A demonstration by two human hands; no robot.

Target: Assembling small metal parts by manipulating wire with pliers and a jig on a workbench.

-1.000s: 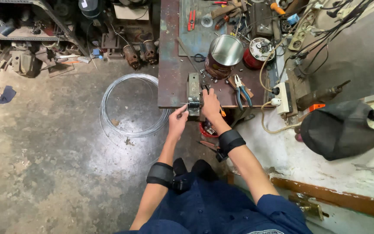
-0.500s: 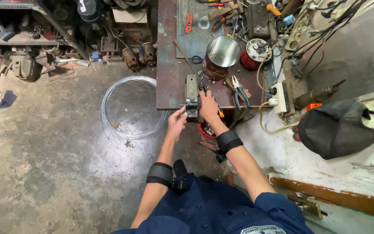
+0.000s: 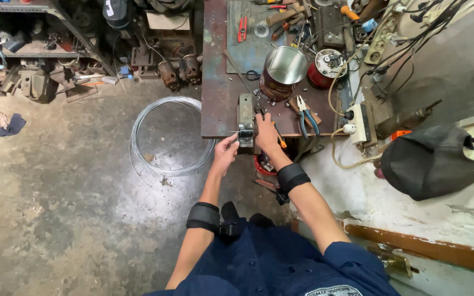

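Both hands work at the bench vise [image 3: 245,123] on the workbench's [image 3: 215,118] front edge: left hand [image 3: 225,154] pinches its handle, right hand [image 3: 266,134] presses on top. Pinched fingers likely if jaws close.

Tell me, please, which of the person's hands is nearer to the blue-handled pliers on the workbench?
The right hand. It rests on the bench edge beside the small vise, just left of the pliers. The left hand is farther, below the bench edge on the vise's other side.

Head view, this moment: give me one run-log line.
left hand: at small vise on workbench edge | right hand: resting on vise | nearby: wire coil on floor, metal can, pliers
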